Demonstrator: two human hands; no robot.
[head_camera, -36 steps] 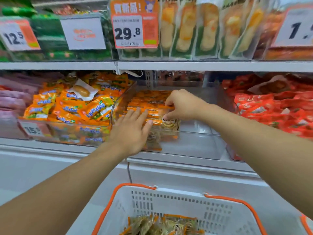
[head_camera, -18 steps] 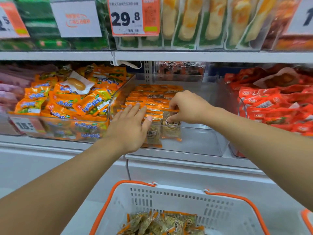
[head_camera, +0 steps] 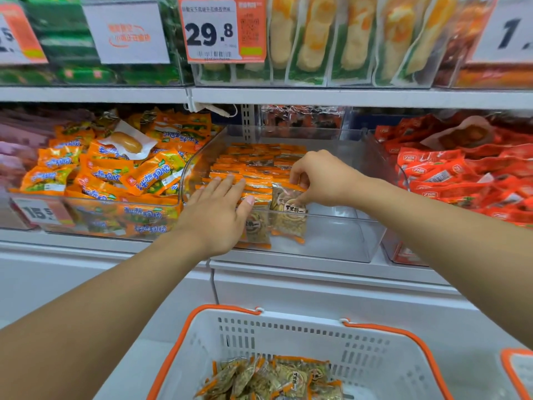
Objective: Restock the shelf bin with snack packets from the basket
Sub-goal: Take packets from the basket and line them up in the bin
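Seating a snack packet (head_camera: 288, 210) upright at the clear bin's (head_camera: 346, 243) front; my right hand (head_camera: 323, 180) is pinching it, left hand (head_camera: 216, 215) flat, bracing the row. Basket (head_camera: 375, 350) at 6 o'clock is holding more; regrasp next, I judge.

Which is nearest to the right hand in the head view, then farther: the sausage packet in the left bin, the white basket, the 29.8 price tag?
From the right hand:
1. 29.8 price tag, up on the shelf above, left.
2. Sausage packet, atop the left bin's pile; close to the tag's distance, hard to call.
3. White basket, below, nearest the camera.
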